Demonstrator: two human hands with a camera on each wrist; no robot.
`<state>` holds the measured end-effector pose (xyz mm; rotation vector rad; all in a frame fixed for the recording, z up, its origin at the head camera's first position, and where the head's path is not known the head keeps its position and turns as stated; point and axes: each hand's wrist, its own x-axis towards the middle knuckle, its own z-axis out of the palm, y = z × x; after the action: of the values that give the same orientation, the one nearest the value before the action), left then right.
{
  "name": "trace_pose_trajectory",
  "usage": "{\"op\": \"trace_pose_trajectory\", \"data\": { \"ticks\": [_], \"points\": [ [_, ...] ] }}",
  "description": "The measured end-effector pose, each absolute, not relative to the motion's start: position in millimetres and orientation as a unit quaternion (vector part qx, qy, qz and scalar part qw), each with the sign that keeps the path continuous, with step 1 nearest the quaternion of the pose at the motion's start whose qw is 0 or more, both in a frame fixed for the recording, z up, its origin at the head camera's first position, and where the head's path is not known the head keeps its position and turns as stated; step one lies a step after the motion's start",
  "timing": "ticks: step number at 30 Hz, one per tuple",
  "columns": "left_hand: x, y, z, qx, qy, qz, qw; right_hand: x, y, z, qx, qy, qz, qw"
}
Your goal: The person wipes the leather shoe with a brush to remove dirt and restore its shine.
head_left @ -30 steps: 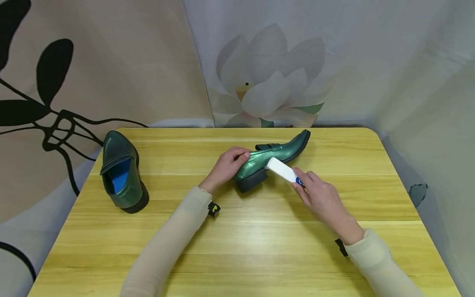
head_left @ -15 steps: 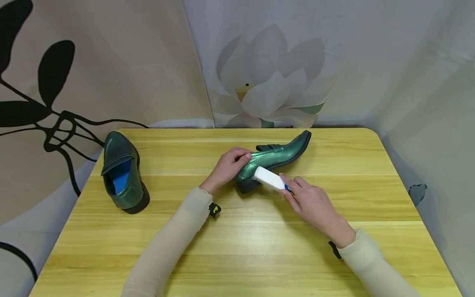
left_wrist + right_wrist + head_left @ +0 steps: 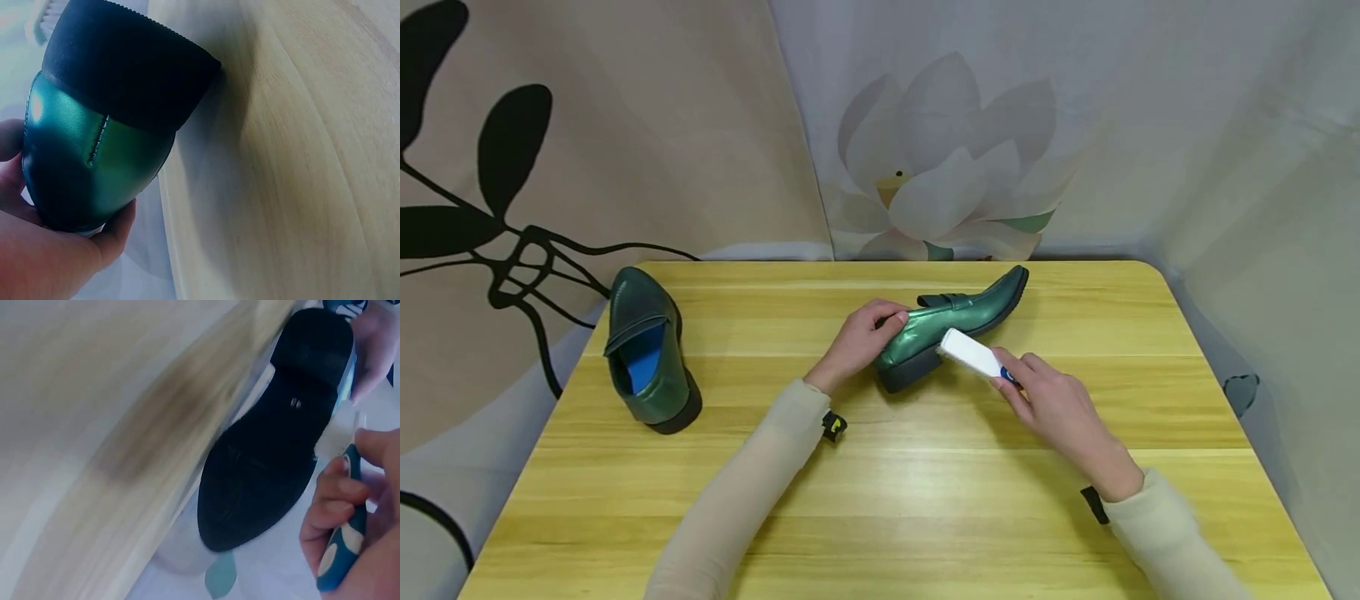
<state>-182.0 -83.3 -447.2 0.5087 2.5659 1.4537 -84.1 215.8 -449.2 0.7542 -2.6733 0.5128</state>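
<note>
- Loafer (image 3: 981, 310), metallic green, sits mid-desk toward the far edge; desk (image 3: 850, 517) is light wood.
- Left hand (image 3: 859, 337) is on its heel end: grip clamped on the rim of the opening, thumb on the near side. Left wrist view shows thumb and fingers either side of the heel's back.
- Right hand (image 3: 1048, 400): grip closed around the brush handle (image 3: 340, 550), blue and white. White brush head (image 3: 970, 352) sticks out past the fingers, toward the loafer.
- Key relation: loafer lies up-left of the right grip, brush head filling the gap. Left hand is the nearer one, already in contact; right reaches it only through the brush.
- Axes: loafer's long axis runs heel near-left to toe far-right, toe pointing away from the person. Brush's runs from right hand up-left, so roughly crosswise to it.
- Brush head is beside the near flank, around the waist just ahead of the heel block (image 3: 125, 69). Bristle contact: can't confirm, too small in the head view.
- Loafer is tilted; right wrist view catches its black sole (image 3: 269, 469) nearly face-on. Can't tell if the heel touches the desk.
- Second loafer (image 3: 655, 396), blue insole, stands at the desk's left edge, well apart, toe pointing away.
</note>
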Motion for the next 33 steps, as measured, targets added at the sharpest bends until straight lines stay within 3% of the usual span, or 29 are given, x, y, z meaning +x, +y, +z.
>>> {"op": "trace_pose_trajectory", "data": {
  "ticks": [8,16,25,33],
  "points": [
    [-181,-84,-447,0.168,0.854,0.487,0.075,-84,197,-456,0.356,-0.905,0.184,0.141],
    [-181,-85,-448,0.173,0.851,0.491,0.07,-96,212,-450,0.315,-0.921,0.164,0.159],
    [-182,-83,-449,0.175,0.854,0.486,0.064,-94,192,-451,0.369,-0.902,0.167,0.149],
    [-181,-86,-449,0.174,0.854,0.487,0.06,-98,218,-449,0.308,-0.927,0.167,0.134]
  ]
}}
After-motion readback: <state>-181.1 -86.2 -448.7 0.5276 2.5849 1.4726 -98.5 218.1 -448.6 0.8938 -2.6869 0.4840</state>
